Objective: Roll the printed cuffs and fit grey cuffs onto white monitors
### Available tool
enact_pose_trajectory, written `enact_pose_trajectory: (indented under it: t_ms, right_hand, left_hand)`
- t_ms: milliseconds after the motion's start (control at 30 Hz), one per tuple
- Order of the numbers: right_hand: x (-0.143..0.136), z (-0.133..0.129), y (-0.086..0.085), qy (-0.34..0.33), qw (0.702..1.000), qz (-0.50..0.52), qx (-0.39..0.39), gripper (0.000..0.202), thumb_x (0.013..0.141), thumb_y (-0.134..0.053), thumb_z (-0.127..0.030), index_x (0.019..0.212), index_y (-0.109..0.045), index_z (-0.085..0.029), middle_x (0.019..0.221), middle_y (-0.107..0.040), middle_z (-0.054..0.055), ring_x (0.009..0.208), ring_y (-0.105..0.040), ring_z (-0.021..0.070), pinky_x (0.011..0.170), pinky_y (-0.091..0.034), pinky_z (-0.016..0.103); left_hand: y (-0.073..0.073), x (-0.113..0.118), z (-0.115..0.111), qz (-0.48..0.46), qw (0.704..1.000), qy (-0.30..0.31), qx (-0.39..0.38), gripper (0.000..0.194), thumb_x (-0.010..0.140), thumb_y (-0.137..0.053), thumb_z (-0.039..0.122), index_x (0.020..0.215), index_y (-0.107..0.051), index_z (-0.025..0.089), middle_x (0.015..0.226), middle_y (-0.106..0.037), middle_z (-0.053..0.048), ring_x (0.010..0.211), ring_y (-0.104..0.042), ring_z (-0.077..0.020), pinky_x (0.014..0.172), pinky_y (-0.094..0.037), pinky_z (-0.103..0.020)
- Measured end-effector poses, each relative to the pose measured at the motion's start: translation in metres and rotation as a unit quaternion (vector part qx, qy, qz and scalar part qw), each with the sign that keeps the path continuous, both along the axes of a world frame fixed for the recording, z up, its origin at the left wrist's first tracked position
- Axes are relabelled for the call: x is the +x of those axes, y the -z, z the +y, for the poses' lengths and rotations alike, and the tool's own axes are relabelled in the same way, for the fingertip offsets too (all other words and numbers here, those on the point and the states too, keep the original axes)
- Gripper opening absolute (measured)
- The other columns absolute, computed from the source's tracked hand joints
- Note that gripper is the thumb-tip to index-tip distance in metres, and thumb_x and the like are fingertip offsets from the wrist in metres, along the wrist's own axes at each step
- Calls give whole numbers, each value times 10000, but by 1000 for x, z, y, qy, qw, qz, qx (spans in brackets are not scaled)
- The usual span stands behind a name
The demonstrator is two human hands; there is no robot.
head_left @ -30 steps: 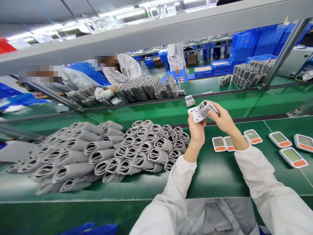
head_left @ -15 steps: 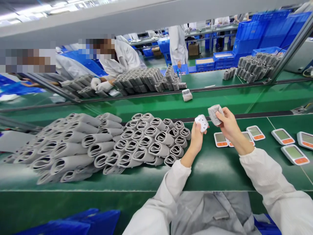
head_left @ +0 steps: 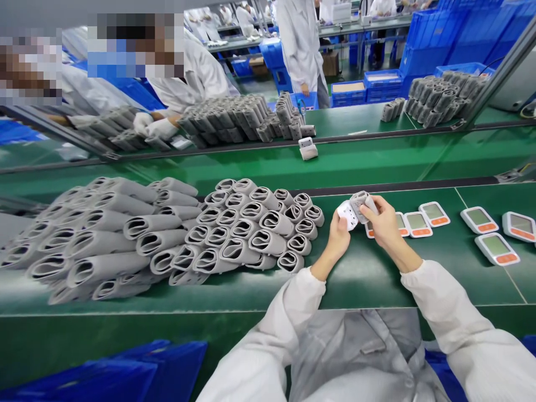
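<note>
My left hand point(head_left: 340, 230) grips a white blood pressure monitor point(head_left: 348, 215), its back with small dark holes facing up. In my right hand point(head_left: 384, 220) is a rolled grey wrist cuff point(head_left: 362, 205), pinched under the thumb. Monitor and cuff meet edge to edge above the green bench; whether they are joined I cannot tell. Just behind my right hand lie several white monitors point(head_left: 417, 224) with grey screens and orange buttons. Left of my hands is a big pile of rolled grey cuffs point(head_left: 234, 223), many with open ends toward me.
More monitors point(head_left: 497, 249) lie at the right. A single white-and-grey cuffed unit point(head_left: 308, 149) sits on the green strip beyond the bench. Across it, a co-worker's gloved hands point(head_left: 157, 127) are beside stacked cuffs point(head_left: 234, 118). Blue crates point(head_left: 427, 50) stand at the back right.
My hands have come together, bringing the cuff down and left against the monitor. The view has tilted slightly down and shifted.
</note>
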State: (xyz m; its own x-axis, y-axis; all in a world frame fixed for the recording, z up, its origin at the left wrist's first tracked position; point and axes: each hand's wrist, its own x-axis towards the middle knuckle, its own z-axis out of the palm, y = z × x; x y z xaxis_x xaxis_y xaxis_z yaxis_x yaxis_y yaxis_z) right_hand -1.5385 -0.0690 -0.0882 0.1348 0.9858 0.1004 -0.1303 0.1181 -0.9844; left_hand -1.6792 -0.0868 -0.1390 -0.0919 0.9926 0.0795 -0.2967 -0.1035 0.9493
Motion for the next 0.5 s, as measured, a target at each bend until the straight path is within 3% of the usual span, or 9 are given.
enact_pose_trajectory:
  t_ms: [200,367,500]
  right_hand:
    - [-1,-5,-1,-4,1000,-19,14,495,743,-957,-544,1079,-772,-231,1062,-832,57,1001,-744,271,934,-602,430]
    - [-1,-5,3,19,997,-64,39,518,765,-955,-546,1146,-788,-237,1098,-841,64,979,-744,273,921,-590,437]
    - [-3,-5,3,16,999,-38,24,520,741,-963,-549,1114,-786,-233,1073,-839,64,981,-750,282,910,-602,433]
  left_hand:
    - [-1,-2,0,0,999,-13,31,1051,763,-714,1016,1385,-655,171,1465,-731,-215,1398,-679,-412,1241,-511,-529]
    - [3,-1,2,-7,999,-19,40,1061,763,-731,1005,1414,-640,173,1482,-717,-222,1401,-680,-418,1235,-518,-537]
    - [6,-1,2,-23,999,-18,36,1067,749,-734,1011,1411,-661,178,1483,-725,-210,1417,-672,-418,1232,-518,-519]
